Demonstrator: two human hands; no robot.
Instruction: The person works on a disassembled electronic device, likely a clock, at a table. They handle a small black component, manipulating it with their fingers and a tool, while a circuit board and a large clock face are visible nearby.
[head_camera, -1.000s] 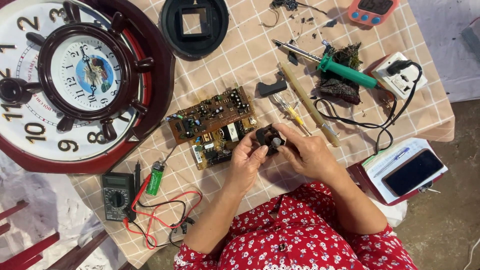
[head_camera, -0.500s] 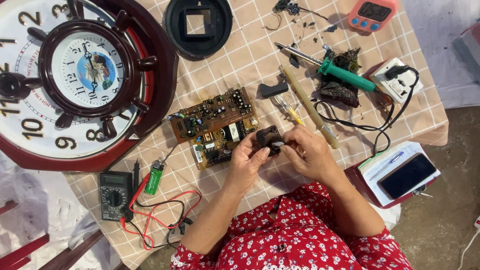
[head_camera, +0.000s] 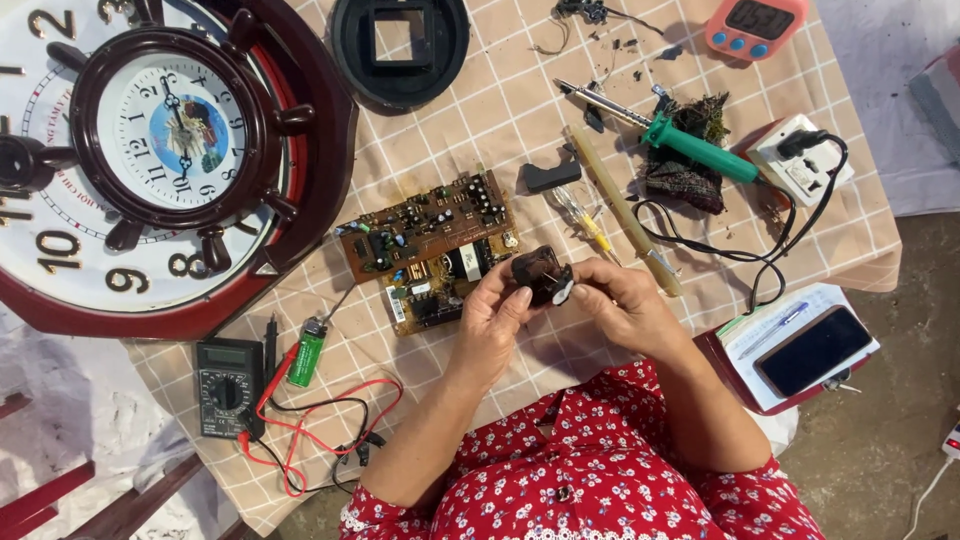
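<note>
You are holding small dark brown plastic part with white tab (head_camera: 541, 275) between both hands, just above counter (head_camera: 470, 120).

Risk, as judgement: part is sitting only at fingertips; a slip could be dropping it onto brown circuit board (head_camera: 428, 250) lying at 9 o'clock, just beside.

Green-handled soldering iron (head_camera: 660, 130) is lying at 1 o'clock, well apart; its black cord is trailing near your right wrist and could be snagging.

Left hand (head_camera: 497, 315) is pinching part from 7 o'clock, thumb on top.

Right hand (head_camera: 620, 305) is pinching it from 3 o'clock, fingers curled.
</note>
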